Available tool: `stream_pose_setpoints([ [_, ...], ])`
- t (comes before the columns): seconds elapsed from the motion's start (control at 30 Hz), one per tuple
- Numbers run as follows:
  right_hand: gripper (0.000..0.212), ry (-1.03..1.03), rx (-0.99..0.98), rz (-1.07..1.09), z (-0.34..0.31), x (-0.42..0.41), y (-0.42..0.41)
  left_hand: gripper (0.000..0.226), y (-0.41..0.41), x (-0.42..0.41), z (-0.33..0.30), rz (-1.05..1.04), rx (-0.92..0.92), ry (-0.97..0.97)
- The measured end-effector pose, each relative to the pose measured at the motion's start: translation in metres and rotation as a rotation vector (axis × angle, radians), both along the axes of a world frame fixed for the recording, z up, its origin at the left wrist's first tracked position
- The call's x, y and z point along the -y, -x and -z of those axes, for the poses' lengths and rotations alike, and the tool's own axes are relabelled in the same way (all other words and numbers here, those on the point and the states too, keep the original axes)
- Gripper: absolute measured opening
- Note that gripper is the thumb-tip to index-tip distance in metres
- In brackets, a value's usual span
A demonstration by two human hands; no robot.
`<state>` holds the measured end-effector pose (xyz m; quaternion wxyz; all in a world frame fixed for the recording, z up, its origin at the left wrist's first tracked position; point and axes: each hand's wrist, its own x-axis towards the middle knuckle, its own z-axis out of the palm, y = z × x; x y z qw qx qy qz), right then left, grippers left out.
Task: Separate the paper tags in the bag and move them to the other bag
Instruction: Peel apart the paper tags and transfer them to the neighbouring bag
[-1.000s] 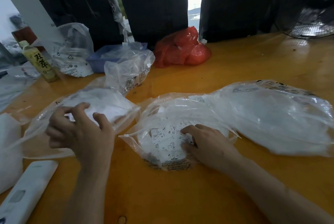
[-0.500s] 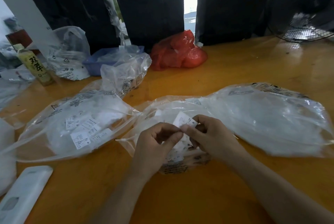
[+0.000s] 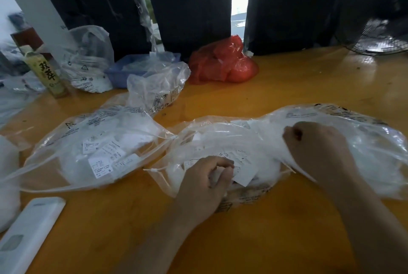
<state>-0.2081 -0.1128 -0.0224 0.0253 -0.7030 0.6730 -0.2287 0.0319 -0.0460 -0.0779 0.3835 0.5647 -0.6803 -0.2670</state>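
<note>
Left hand [image 3: 207, 176], 6 o'clock: pinches paper tag [image 3: 244, 174] over middle bag [image 3: 220, 141]. Right hand [image 3: 318, 150], 3 o'clock: fisted, contents unclear. Tag light, thin, creasable; hold edge.

Small white paper tags [image 3: 239, 168] with black print lie heaped inside the clear middle bag [image 3: 220, 139], which lies open and crumpled on the orange table, and just to its left the other clear bag [image 3: 66, 141] holds more tags [image 3: 101, 159]

left hand [image 3: 205, 180] pinches paper tag [image 3: 244, 176]; right hand [image 3: 318, 147] fisted over right bag [image 3: 364, 132]
</note>
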Motion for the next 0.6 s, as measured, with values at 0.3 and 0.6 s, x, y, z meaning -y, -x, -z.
stream_pose_setpoints([
  [0.3, 0.026, -0.319, -0.345, 0.192, 0.013, 0.022, 0.04, 0.019, -0.001, 0.0, 0.001, -0.06, -0.046, 0.002],
  [0.6, 0.044, -0.054, -0.178, 0.214, 0.009, 0.022, 0.037, 0.02, -0.001, -0.001, -0.003, -0.081, -0.047, -0.012],
])
